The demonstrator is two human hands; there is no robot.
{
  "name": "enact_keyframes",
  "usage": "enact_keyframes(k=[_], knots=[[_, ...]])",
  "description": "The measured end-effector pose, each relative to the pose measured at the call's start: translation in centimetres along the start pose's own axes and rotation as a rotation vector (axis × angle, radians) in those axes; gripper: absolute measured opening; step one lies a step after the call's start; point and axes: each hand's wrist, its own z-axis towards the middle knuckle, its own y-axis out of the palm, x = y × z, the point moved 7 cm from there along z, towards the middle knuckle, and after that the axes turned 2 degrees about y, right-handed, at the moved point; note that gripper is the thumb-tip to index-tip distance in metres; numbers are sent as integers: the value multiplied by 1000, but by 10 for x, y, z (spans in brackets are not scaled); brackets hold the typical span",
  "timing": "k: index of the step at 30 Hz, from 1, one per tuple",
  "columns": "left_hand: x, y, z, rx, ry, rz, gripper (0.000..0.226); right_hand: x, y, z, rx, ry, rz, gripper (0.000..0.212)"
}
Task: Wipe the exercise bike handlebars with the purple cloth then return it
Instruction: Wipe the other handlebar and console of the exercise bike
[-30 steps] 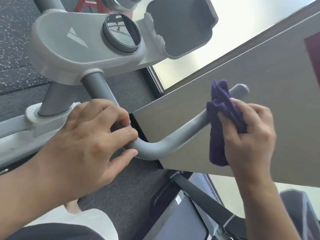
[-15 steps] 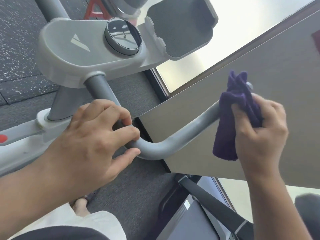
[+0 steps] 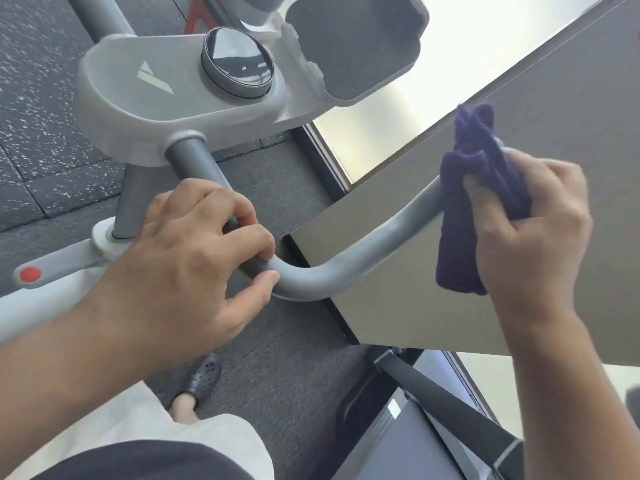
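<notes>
The grey curved handlebar [image 3: 349, 268] of the exercise bike runs from the white console down and bends up to the right. My left hand [image 3: 194, 254] grips the bar just before the bend. My right hand [image 3: 533, 233] holds the bunched purple cloth [image 3: 464, 216] wrapped around the bar's far right end, which the cloth hides. Part of the cloth hangs below the bar.
The white console [image 3: 145, 109] carries a round dark display [image 3: 237, 64] and a grey tablet holder [image 3: 353, 39]. A grey-brown panel [image 3: 433, 327] stands close behind the handlebar. A red knob [image 3: 30, 274] sits on the frame at left. My shoe [image 3: 204, 375] rests on dark floor.
My right hand slid the cloth up along the bar to its end, covering the tip. My left hand kept its grip near the bend.
</notes>
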Motion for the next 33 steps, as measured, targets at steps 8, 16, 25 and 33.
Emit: enact_keyframes(k=[8, 16, 25, 33], knots=[[3, 2, -3, 28, -24, 26, 24, -21, 26, -31, -180, -117, -106, 31], [13, 0, 1, -24, -80, 116, 27, -7, 2, 18, 10, -36, -23, 34], [63, 20, 13, -20, 16, 62, 32, 3, 22, -18, -32, -65, 186, 32], [74, 46, 17, -50, 21, -34, 26, 43, 30, -32, 225, 128, 545, 29]])
